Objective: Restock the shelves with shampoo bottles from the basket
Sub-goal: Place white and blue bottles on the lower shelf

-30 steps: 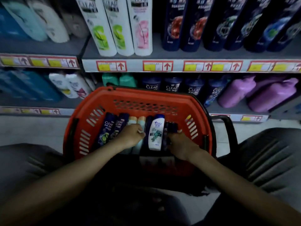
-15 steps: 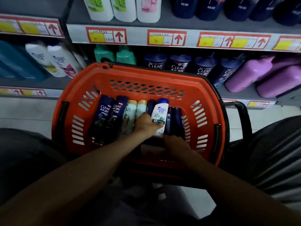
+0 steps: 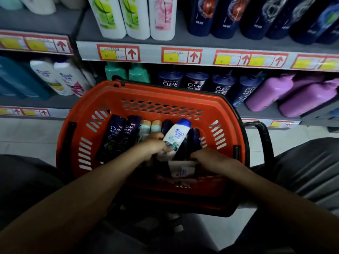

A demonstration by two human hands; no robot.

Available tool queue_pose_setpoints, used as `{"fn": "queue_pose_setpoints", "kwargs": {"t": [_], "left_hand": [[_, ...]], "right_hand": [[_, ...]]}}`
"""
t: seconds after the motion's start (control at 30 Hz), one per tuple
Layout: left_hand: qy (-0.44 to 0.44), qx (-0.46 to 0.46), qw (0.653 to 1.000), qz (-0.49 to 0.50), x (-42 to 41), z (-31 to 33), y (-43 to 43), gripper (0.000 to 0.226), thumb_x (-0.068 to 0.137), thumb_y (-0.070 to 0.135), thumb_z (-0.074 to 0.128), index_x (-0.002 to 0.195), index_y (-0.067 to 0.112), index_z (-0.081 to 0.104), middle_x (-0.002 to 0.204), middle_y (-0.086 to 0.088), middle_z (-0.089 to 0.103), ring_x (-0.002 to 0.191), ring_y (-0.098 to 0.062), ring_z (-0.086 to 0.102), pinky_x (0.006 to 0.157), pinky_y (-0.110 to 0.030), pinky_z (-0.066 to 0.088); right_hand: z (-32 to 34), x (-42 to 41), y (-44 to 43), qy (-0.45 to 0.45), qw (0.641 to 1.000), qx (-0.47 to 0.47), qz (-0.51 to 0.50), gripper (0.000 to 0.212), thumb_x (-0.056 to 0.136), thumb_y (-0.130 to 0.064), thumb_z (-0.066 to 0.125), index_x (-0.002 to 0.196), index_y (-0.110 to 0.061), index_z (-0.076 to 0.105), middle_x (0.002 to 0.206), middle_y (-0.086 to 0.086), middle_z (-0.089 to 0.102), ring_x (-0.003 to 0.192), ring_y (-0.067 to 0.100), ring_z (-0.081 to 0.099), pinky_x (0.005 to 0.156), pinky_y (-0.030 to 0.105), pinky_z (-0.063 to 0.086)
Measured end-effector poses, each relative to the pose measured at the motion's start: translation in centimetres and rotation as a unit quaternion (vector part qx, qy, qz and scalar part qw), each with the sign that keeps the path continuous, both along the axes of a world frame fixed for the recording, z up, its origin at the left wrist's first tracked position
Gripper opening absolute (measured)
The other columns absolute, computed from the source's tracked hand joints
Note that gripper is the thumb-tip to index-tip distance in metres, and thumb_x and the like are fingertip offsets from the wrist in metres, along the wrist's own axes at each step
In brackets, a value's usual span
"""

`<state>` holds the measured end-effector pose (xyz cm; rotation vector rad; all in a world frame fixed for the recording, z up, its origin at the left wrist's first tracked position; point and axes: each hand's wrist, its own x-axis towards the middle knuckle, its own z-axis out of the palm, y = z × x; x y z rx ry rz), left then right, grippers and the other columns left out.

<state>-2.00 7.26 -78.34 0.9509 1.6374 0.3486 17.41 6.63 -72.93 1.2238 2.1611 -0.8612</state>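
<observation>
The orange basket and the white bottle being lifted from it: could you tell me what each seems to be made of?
The orange basket looks like moulded rigid plastic with a smooth, slightly glossy finish: its walls have cut slots and a lattice. The white bottle, gripped by the left hand, appears to be opaque glossy plastic with a blue cap and a printed label. Neither can be confirmed by look alone.

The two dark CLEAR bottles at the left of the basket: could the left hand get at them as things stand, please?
Probably not at once: the left hand grips the white bottle. The two dark CLEAR bottles lie uncovered just beside it.
</observation>
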Motion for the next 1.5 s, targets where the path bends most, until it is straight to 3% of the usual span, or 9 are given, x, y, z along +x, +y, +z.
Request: {"fn": "queue_pose_setpoints", "kwargs": {"t": [0.2, 0.33, 0.7, 0.87, 1.03, 1.13, 1.2, 1.33, 1.5], "left_hand": [[-0.208, -0.002, 0.975, 0.084, -2.7, 5.9, -0.3, 0.037, 0.079, -0.008, 0.066, 0.1, 0.022, 0.06, 0.09, 0.004, 0.071, 0.077, -0.013, 0.069, 0.059, -0.028, 0.053], [-0.247, 0.05, 0.964, 0.089, -2.3, 10.3, -0.7, 0.052, 0.074, -0.01, 0.071, 0.114, 0.02, 0.056, 0.101, -0.008, 0.07, 0.081, -0.021, 0.073, 0.058, -0.034, 0.058], [-0.171, 0.257, 0.951, 0.02, 1.3, 24.3, 2.9, 0.067, 0.061, -0.005, 0.083, 0.113, 0.031, 0.058, 0.095, 0.008, 0.075, 0.083, -0.009, 0.072, 0.056, -0.02, 0.054], [-0.151, 0.341, 0.927, -0.026, 4.0, 32.3, 5.7, 0.065, 0.061, -0.006, 0.082, 0.11, 0.031, 0.061, 0.096, 0.006, 0.075, 0.088, -0.012, 0.071, 0.061, -0.021, 0.055], [-0.158, 0.403, 0.9, -0.056, 7.1, 39.7, 9.5, 0.067, 0.06, -0.01, 0.082, 0.112, 0.026, 0.061, 0.098, -0.002, 0.075, 0.089, -0.02, 0.072, 0.069, -0.032, 0.058], [-0.147, 0.437, 0.884, -0.073, 8.6, 43.9, 12.4, 0.067, 0.062, -0.008, 0.082, 0.113, 0.028, 0.06, 0.1, -0.001, 0.075, 0.092, -0.018, 0.071, 0.078, -0.037, 0.056], [-0.144, 0.456, 0.875, -0.07, 9.6, 46.3, 14.5, 0.066, 0.062, -0.008, 0.081, 0.112, 0.028, 0.06, 0.099, -0.001, 0.075, 0.091, -0.017, 0.072, 0.074, -0.035, 0.057], [-0.14, 0.488, 0.86, -0.052, 11.5, 49.5, 18.8, 0.063, 0.064, -0.014, 0.078, 0.112, 0.022, 0.06, 0.095, -0.004, 0.075, 0.088, -0.018, 0.072, 0.067, -0.03, 0.057], [-0.098, 0.498, 0.861, -0.034, 13.4, 49.6, 22.5, 0.058, 0.066, -0.014, 0.076, 0.109, 0.019, 0.058, 0.099, -0.008, 0.072, 0.092, -0.021, 0.07, 0.08, -0.04, 0.058]], "right_hand": [[4.4, 2.8, 1.6, 0.176, 0.946, -0.075, -0.262, 0.033, 0.088, -0.005, 0.065, 0.119, -0.012, 0.057, 0.115, 0.006, 0.063, 0.106, 0.022, 0.059, 0.09, 0.038, 0.051], [7.8, 3.0, 1.4, 0.304, 0.859, -0.136, -0.39, 0.041, 0.093, -0.006, 0.059, 0.128, -0.023, 0.049, 0.115, -0.006, 0.061, 0.1, 0.013, 0.063, 0.071, 0.031, 0.054], [20.2, 5.0, 3.9, 0.476, 0.804, -0.053, -0.353, 0.039, 0.092, 0.0, 0.056, 0.119, -0.028, 0.053, 0.11, -0.013, 0.068, 0.095, 0.001, 0.067, 0.071, 0.019, 0.055], [26.4, 7.8, 6.7, 0.51, 0.791, 0.018, -0.338, 0.039, 0.093, -0.011, 0.06, 0.124, -0.036, 0.054, 0.119, -0.008, 0.065, 0.109, 0.018, 0.064, 0.087, 0.044, 0.057], [33.3, 10.7, 10.0, 0.55, 0.771, 0.105, -0.304, 0.041, 0.092, -0.008, 0.059, 0.121, -0.037, 0.057, 0.118, -0.014, 0.067, 0.108, 0.006, 0.065, 0.078, 0.025, 0.055], [37.5, 12.0, 12.4, 0.558, 0.759, 0.152, -0.3, 0.038, 0.095, -0.012, 0.057, 0.12, -0.039, 0.056, 0.117, -0.017, 0.066, 0.108, 0.007, 0.064, 0.082, 0.034, 0.056], [40.0, 12.6, 14.1, 0.553, 0.757, 0.205, -0.282, 0.036, 0.095, -0.014, 0.058, 0.115, -0.043, 0.055, 0.116, -0.023, 0.064, 0.111, -0.005, 0.057, 0.092, 0.029, 0.05], [43.4, 13.4, 17.8, 0.566, 0.734, 0.262, -0.269, 0.036, 0.094, -0.008, 0.057, 0.105, -0.041, 0.054, 0.104, -0.027, 0.065, 0.094, -0.015, 0.06, 0.075, 0.009, 0.049], [43.2, 14.0, 22.1, 0.555, 0.73, 0.262, -0.302, 0.032, 0.094, -0.005, 0.056, 0.111, -0.031, 0.056, 0.109, -0.01, 0.067, 0.097, 0.007, 0.066, 0.081, 0.025, 0.055]]}}
